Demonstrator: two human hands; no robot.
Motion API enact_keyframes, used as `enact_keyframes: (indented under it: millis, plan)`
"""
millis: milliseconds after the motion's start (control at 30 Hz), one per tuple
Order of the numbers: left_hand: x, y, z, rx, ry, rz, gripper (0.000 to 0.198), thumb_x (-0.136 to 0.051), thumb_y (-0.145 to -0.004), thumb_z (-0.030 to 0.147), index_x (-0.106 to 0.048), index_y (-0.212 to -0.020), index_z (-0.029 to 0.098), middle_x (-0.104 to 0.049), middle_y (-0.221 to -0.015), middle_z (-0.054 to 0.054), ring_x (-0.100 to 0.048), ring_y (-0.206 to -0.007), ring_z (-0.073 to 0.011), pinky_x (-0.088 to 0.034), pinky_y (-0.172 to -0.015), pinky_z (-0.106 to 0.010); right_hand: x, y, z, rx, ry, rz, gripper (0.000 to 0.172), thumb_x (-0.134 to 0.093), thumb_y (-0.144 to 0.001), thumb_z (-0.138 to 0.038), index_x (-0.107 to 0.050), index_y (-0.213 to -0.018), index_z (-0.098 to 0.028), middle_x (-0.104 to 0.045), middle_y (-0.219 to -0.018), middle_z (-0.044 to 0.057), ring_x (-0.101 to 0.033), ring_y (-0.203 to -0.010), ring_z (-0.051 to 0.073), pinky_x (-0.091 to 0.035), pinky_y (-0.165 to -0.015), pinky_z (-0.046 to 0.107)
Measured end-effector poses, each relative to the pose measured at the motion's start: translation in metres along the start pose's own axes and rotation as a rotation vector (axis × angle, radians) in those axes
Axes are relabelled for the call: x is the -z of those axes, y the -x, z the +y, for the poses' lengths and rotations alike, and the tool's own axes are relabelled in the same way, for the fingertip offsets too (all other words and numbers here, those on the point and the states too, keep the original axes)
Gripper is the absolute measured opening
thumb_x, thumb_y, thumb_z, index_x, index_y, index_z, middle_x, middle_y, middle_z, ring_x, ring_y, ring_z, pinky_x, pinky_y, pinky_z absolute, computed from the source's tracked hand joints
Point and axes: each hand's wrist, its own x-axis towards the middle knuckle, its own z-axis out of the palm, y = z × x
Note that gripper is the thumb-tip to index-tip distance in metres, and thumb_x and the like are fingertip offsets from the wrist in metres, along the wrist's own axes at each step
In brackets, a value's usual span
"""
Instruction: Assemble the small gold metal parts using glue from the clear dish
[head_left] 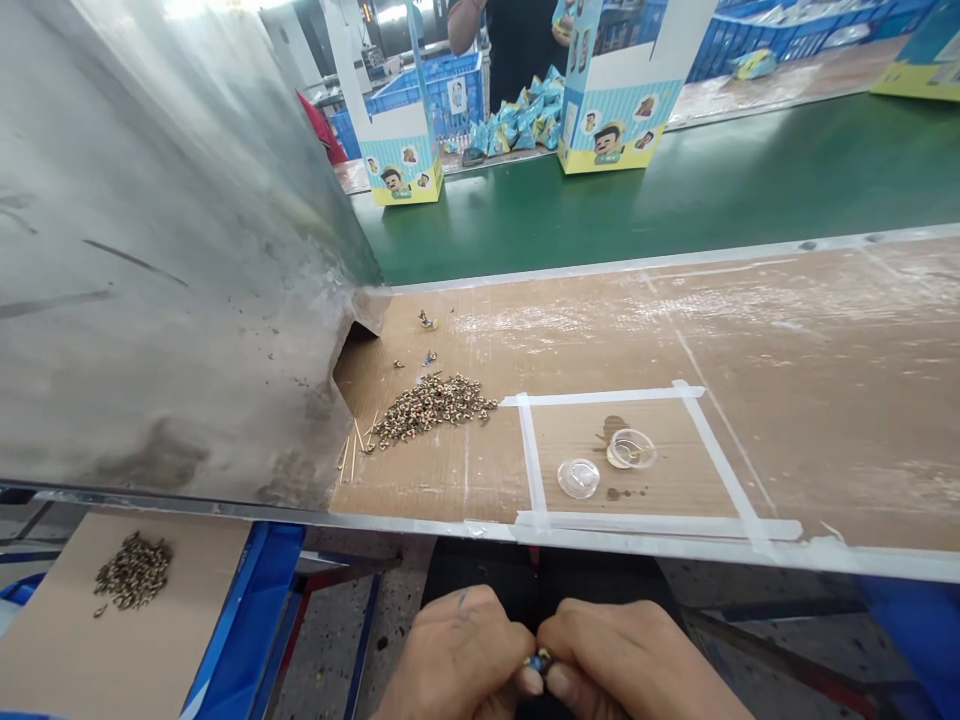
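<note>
At near left, a brown flat cardboard sheet [56, 655] carries a small pile of dark tiny pieces [133, 572], beside a blue plastic crate wall [234, 635]. Next, thin wooden sticks [352, 455] lie left of a larger heap of tiny brown-and-cream pieces [435, 405] on the brown table. Far behind, a blue-and-yellow printed paper box [405, 178] stands on the green belt [495, 225]; its inside is hidden. At near middle, the left hand [457, 650] and right hand [626, 650] are closed, pinching between their fingertips a tiny blue-and-yellow piece [537, 661]. Farther, a clear round lid [578, 479] lies left of a clear plastic cup [616, 457], which holds something thin and pale, too small to identify.
</note>
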Motion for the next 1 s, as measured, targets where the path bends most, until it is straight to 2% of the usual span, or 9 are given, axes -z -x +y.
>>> enact_keyframes:
  millis: [67,233,333,467,633,733,867,1000]
  plan:
    - [0.004,0.001,0.003,0.042,0.038,-0.028,0.028,-0.045,-0.113,0.026,-0.054,-0.088,0.019,-0.058,-0.063,0.001,-0.047,-0.055,-0.0108,-0.04,-0.054,-0.024,-0.007,0.001,0.002,0.004,-0.019,0.039,0.04,-0.03,-0.119,-0.042,-0.048,-0.089,-0.024,-0.048,-0.067,-0.008,-0.047,-0.049,0.008,-0.033,-0.048,0.023]
    - [0.013,-0.001,0.011,0.186,0.073,-0.126,0.033,-0.044,-0.113,0.033,-0.053,-0.085,0.02,-0.058,-0.065,0.001,-0.051,-0.058,-0.0108,-0.04,-0.055,-0.023,-0.01,-0.001,0.0,-0.02,-0.028,0.025,0.046,-0.026,-0.119,-0.046,-0.049,-0.086,-0.024,-0.049,-0.066,-0.007,-0.047,-0.048,0.008,-0.032,-0.047,0.023]
    - [0.014,-0.005,0.013,0.147,0.077,-0.087,0.034,-0.042,-0.114,0.033,-0.053,-0.084,0.02,-0.058,-0.062,0.001,-0.051,-0.055,-0.0099,-0.04,-0.054,-0.022,-0.004,-0.003,-0.005,-0.038,-0.022,-0.032,0.049,-0.024,-0.119,-0.047,-0.051,-0.086,-0.023,-0.052,-0.066,-0.006,-0.05,-0.05,0.009,-0.034,-0.049,0.023]
    - [0.012,-0.008,0.015,0.166,0.062,-0.099,0.035,-0.042,-0.114,0.034,-0.05,-0.083,0.02,-0.057,-0.062,0.002,-0.048,-0.054,-0.0095,-0.038,-0.052,-0.022,-0.002,-0.003,-0.005,-0.056,-0.012,-0.062,0.047,-0.024,-0.119,-0.047,-0.05,-0.087,-0.023,-0.052,-0.067,-0.006,-0.05,-0.051,0.009,-0.035,-0.05,0.023]
    - [0.009,-0.004,0.012,0.146,0.077,-0.061,0.037,-0.041,-0.114,0.036,-0.05,-0.082,0.02,-0.054,-0.061,0.003,-0.046,-0.053,-0.0086,-0.036,-0.051,-0.022,-0.005,0.0,-0.003,-0.031,-0.037,0.012,0.043,-0.026,-0.119,-0.046,-0.046,-0.087,-0.025,-0.049,-0.067,-0.008,-0.048,-0.05,0.009,-0.033,-0.048,0.023]
    - [0.007,-0.002,0.01,0.166,0.082,-0.069,0.037,-0.042,-0.114,0.036,-0.05,-0.082,0.02,-0.052,-0.062,0.003,-0.046,-0.054,-0.009,-0.036,-0.052,-0.022,-0.005,0.0,-0.004,-0.069,-0.035,-0.052,0.043,-0.027,-0.119,-0.045,-0.05,-0.09,-0.024,-0.054,-0.07,-0.006,-0.054,-0.055,0.009,-0.037,-0.052,0.022]
    - [0.007,0.0,0.008,0.165,0.07,-0.056,0.038,-0.042,-0.114,0.036,-0.048,-0.08,0.02,-0.048,-0.062,0.004,-0.042,-0.053,-0.0092,-0.033,-0.05,-0.024,-0.009,0.002,-0.002,-0.033,-0.026,0.035,0.042,-0.03,-0.119,-0.044,-0.051,-0.089,-0.024,-0.053,-0.067,-0.007,-0.051,-0.051,0.009,-0.035,-0.049,0.023]
    - [0.005,0.002,0.005,0.145,0.072,-0.077,0.036,-0.041,-0.114,0.036,-0.05,-0.083,0.02,-0.051,-0.063,0.003,-0.045,-0.055,-0.0098,-0.035,-0.052,-0.024,-0.014,0.003,0.001,-0.028,-0.013,0.039,0.043,-0.029,-0.119,-0.044,-0.051,-0.088,-0.024,-0.054,-0.067,-0.007,-0.052,-0.051,0.009,-0.035,-0.05,0.023]
